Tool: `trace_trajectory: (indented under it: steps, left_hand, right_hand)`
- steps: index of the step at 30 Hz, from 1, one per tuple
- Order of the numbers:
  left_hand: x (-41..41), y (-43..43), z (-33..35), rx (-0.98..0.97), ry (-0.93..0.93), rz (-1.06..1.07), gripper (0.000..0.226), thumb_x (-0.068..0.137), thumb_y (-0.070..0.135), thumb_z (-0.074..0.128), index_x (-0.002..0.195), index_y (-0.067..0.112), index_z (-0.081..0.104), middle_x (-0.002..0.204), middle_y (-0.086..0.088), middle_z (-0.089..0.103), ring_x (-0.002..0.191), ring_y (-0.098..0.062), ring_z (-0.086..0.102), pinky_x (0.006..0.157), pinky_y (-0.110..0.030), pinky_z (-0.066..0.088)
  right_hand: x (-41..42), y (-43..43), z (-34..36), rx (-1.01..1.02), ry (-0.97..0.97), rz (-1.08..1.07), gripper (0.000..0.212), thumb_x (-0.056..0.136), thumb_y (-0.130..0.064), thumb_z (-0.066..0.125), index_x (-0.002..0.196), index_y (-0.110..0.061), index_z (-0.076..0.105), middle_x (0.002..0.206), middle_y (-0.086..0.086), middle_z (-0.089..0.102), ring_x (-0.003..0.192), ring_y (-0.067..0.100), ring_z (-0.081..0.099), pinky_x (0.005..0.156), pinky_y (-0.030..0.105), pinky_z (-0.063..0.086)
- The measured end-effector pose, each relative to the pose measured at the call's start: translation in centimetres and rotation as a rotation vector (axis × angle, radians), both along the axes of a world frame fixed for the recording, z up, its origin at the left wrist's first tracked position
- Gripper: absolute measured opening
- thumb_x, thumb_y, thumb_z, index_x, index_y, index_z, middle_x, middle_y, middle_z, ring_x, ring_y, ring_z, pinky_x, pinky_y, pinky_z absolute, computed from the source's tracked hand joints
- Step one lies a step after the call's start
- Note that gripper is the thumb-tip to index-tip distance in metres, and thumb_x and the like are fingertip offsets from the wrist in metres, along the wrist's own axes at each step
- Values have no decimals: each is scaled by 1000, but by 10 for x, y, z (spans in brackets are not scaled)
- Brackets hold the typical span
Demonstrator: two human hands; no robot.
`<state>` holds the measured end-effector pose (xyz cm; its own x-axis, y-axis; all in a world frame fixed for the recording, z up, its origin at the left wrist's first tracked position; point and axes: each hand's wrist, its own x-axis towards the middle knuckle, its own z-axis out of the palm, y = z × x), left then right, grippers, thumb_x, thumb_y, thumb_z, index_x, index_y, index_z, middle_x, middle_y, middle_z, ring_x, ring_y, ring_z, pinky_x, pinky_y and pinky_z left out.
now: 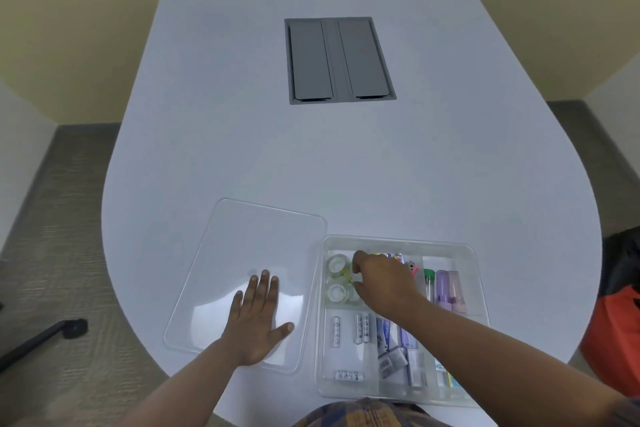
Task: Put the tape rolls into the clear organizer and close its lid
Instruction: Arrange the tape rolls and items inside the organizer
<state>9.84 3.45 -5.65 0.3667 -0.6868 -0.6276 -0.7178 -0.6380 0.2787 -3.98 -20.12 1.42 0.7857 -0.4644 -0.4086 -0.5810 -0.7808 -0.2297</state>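
The clear organizer (398, 242) sits at the table's near right with no lid on it. Its clear lid (249, 239) lies flat on the table just to the left. My left hand (258, 319) rests flat on the lid, fingers spread. My right hand (379, 279) reaches into the organizer's far-left compartment, fingers curled around a tape roll (353, 288) that is mostly hidden. Two clear tape rolls lie in that compartment, one farther (336, 264) and one nearer (335, 292).
Batteries (360, 328) lie in the organizer's near-left compartment; pens, glue sticks and markers (446, 288) fill the right ones. A grey cable hatch (339, 61) is set into the white table (346, 166). A red and black bag (613, 315) stands at the right.
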Motion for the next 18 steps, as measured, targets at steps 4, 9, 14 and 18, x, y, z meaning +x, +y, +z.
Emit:
trace_trajectory:
  steps: [4,9,14,18]
  left_hand:
    - [0,0,-2,3,4,-2,94,90,68,24,134,12,-38,142,2,-48,129,-20,-46,113,-42,-19]
    - [0,0,-2,15,11,-9,93,90,68,23,133,13,-39,141,2,-49,126,-19,-50,113,-43,-20]
    - [0,-1,-3,26,5,-19,92,91,67,22,133,11,-39,140,1,-50,125,-20,-50,113,-44,-20]
    - [3,-2,-6,50,22,-32,93,90,68,22,132,13,-41,139,2,-50,126,-20,-49,113,-46,-19]
  right_hand:
    - [0,3,-6,-22,25,13,17,87,-19,57,102,-16,52,91,9,67,83,31,65,63,33,47]
    - [-2,6,-7,6,-51,-27,11,83,-15,57,91,-18,50,81,3,66,74,28,63,58,30,45]
    - [-8,10,-2,48,-181,-103,22,75,-20,62,77,-29,42,73,-9,54,54,10,45,47,25,28]
    - [-2,12,-1,47,-237,-117,25,74,-20,63,76,-31,40,72,-11,53,56,12,44,46,23,22]
